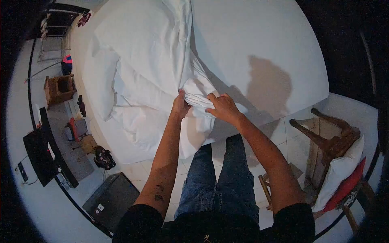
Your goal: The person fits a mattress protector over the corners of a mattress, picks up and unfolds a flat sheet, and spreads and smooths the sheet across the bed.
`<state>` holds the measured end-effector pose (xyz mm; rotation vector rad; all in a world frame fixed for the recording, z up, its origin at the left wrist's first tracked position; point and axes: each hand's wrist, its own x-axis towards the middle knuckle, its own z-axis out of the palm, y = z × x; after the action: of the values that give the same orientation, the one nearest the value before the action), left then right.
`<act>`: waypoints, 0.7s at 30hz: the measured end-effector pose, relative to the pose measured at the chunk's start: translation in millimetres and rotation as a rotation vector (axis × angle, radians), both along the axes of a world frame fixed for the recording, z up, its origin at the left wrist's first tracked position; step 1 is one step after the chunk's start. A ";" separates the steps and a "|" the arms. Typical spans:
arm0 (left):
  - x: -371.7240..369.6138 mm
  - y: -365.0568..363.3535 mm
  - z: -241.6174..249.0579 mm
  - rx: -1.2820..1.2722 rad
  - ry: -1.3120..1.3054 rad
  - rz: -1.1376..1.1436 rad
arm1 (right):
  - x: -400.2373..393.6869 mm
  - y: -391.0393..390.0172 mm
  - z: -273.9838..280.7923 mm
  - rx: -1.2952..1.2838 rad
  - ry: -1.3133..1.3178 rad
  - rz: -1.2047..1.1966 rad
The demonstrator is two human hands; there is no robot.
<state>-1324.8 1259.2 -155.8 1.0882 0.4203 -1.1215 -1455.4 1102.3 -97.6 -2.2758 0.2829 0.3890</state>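
Note:
A crumpled white sheet (150,60) lies piled over the left half of a white bed (259,36). My left hand (180,104) pinches a gathered fold of the sheet near the bed's front edge. My right hand (222,107) grips the same bunched edge just to the right, fingers curled over the cloth. Part of the sheet hangs down over the bed's edge between my arms. My legs in blue jeans stand right against the bed.
A wooden chair (330,141) with a white and a red pillow (344,178) stands at the right. On the left floor are a dark box (111,200), a black bag (103,157), a wooden crate (59,88) and a dark screen (38,156).

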 end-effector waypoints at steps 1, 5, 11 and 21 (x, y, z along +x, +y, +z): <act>0.2 1.4 -0.9 -0.064 0.010 -0.012 | -4.9 4.3 3.0 -0.011 -0.040 0.018; -4.7 -7.8 22.3 -0.333 0.056 0.042 | -12.2 3.9 -0.3 -0.060 0.219 0.215; 5.7 -5.0 49.7 -0.448 0.140 0.175 | -22.8 -10.3 -22.7 -0.056 -0.189 0.583; -44.7 47.1 45.3 0.292 -0.315 -0.289 | -84.7 31.6 34.7 1.056 0.774 -0.347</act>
<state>-1369.5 1306.3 -110.5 1.5949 0.1822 -1.1347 -1540.1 1133.8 -62.9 -0.9534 0.6556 0.9508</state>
